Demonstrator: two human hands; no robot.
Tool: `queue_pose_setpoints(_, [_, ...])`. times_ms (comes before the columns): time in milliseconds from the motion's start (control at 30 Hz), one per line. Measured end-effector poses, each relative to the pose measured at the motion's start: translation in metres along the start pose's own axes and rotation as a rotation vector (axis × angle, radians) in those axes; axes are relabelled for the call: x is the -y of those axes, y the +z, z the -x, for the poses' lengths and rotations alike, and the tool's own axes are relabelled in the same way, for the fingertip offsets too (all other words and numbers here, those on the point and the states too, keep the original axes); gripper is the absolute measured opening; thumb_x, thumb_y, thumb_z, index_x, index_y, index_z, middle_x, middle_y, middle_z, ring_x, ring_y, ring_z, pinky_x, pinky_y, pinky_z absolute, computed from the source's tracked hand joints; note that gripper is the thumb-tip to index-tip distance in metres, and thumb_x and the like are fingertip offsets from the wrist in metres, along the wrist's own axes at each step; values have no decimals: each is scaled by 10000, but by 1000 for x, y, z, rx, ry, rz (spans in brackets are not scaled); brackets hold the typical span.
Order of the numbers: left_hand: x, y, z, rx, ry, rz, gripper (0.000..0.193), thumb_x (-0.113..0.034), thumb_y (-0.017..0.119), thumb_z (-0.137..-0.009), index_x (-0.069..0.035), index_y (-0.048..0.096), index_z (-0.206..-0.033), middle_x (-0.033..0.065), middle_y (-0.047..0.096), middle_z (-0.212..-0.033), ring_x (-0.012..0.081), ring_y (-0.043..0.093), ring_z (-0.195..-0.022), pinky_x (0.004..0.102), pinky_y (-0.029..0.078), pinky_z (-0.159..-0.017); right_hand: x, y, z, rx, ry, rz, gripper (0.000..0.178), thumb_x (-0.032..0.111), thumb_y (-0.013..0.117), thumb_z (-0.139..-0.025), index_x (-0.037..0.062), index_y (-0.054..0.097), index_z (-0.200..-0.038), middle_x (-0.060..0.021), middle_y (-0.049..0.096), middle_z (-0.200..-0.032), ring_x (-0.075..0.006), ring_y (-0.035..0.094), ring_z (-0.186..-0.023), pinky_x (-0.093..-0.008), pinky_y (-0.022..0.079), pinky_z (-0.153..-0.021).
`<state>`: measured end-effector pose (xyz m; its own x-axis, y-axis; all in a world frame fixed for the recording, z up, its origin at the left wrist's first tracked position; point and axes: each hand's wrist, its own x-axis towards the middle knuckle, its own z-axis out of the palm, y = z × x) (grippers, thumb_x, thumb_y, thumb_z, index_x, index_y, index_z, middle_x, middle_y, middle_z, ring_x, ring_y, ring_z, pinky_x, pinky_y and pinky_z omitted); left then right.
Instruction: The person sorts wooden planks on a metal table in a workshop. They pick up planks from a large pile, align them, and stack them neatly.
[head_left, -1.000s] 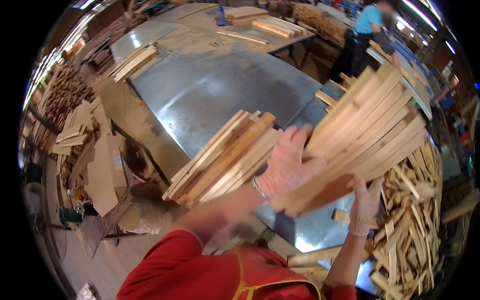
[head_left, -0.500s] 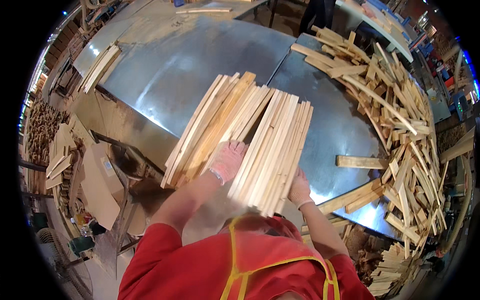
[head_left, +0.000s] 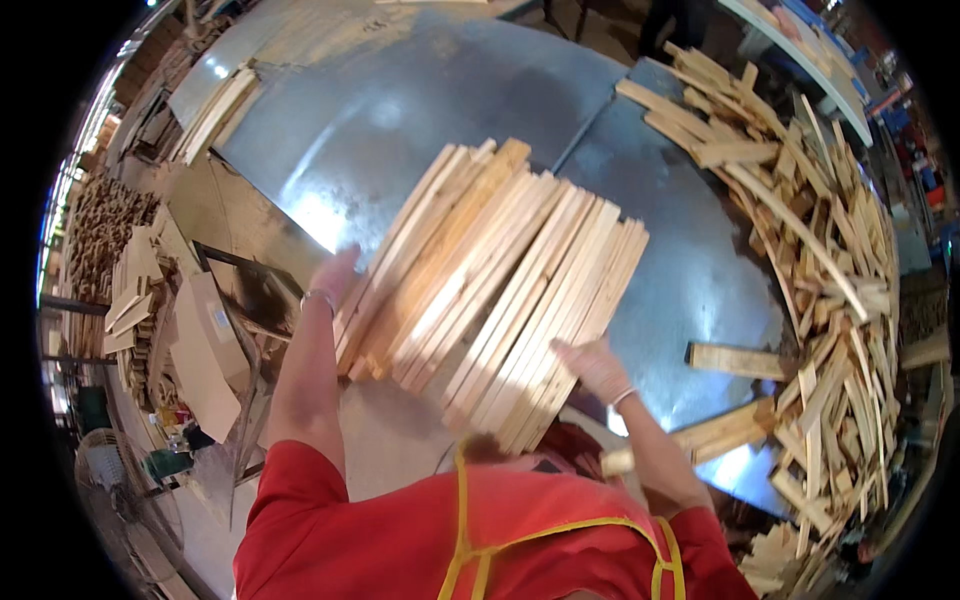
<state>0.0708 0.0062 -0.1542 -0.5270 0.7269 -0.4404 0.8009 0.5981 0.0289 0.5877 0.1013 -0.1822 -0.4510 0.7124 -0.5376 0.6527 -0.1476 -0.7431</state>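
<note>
A wide row of pale wooden strips (head_left: 490, 290) lies side by side at an angle before me, overhanging the near edge of the metal table. Beside the row's left side is my left hand (head_left: 338, 275), in a pinkish glove. Its fingers look stretched out, though motion blurs them, and whether it touches the outermost strip is unclear. My right hand (head_left: 598, 370), gloved too, rests against the row's right side with its fingers extended over the outer strips. Neither hand is wrapped round a strip.
A large jumbled heap of wood offcuts (head_left: 820, 250) covers the right side of the metal table (head_left: 400, 110). A small bundle of strips (head_left: 220, 110) lies at the far left. Cardboard (head_left: 210, 350) and a fan (head_left: 110, 480) stand at the lower left.
My left hand has left the gap between two groups of strips and moved to the row's outer left side. The gap has narrowed. My right hand has come up onto the right strips.
</note>
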Motion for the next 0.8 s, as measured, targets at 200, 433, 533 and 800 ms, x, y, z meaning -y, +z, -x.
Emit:
queue_pose_setpoints(200, [20, 51, -11, -45, 102, 535, 599, -497, 471, -1073, -3, 715, -1310, 229, 709, -1346, 412, 640, -1248, 462, 466, -1094, 10, 22, -17, 339, -130, 82, 419, 396, 570, -1070, 115, 690, -1356, -222, 755, -1233, -402, 728, -1043, -418, 593, -935])
queue_pose_setpoints(433, [25, 35, -48, -29, 15, 998, 501, -410, 550, -1050, 12, 701, -1274, 40, 700, -1087, 166, 612, -997, 353, 519, -889, 49, 36, -37, 151, -34, 141, 361, 325, 634, -979, 41, 754, -1167, -258, 762, -1124, -438, 735, -1023, -543, 550, -948])
queue_pose_setpoints(533, [46, 4, -90, 219, 29, 1173, 690, -563, 573, -1075, 6, 614, -1463, 77, 673, -1380, 201, 619, -1204, 330, 488, -1041, 62, 56, -64, 59, -472, 457, 287, 194, 654, -890, 70, 650, -1149, -244, 743, -949, -457, 745, -856, -658, 515, -801])
queue_pose_setpoints(800, [139, -78, -204, 106, -41, 874, 670, -505, 603, -1077, 4, 563, -1511, 127, 645, -1440, 271, 601, -1296, 436, 469, -1109, 192, 183, -173, 231, 42, -83, 565, 276, 676, -982, 135, 378, -1441, -139, 678, -923, -347, 735, -784, -646, 509, -769])
